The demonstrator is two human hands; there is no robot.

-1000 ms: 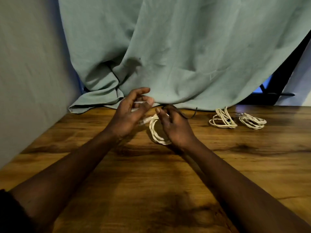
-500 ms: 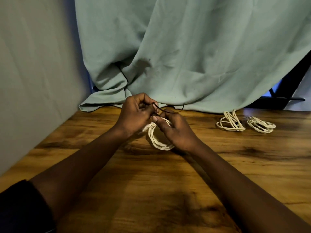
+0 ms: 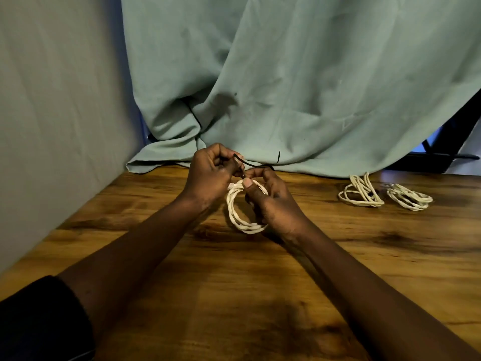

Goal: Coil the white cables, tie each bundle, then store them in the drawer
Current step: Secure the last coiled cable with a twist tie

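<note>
A coiled white cable (image 3: 235,212) stands on edge on the wooden table (image 3: 234,295), near the curtain. My right hand (image 3: 270,201) grips the top of the coil, thumb pressed on the strands. My left hand (image 3: 212,174) is closed on one end of a thin black tie (image 3: 256,165), which runs across the top of the coil; its other end sticks up against the curtain. Two more coiled white cables lie to the right: one (image 3: 360,192) and another (image 3: 408,196) beside it. No drawer is in view.
A pale green curtain (image 3: 286,87) hangs down to the table's back edge. A grey wall (image 3: 59,126) borders the table's left side. A dark window frame (image 3: 447,152) shows at the back right.
My left hand went from open fingers to closed on the black tie, and both hands came together over the top of the coil. The camera view shifted left and slightly down.
</note>
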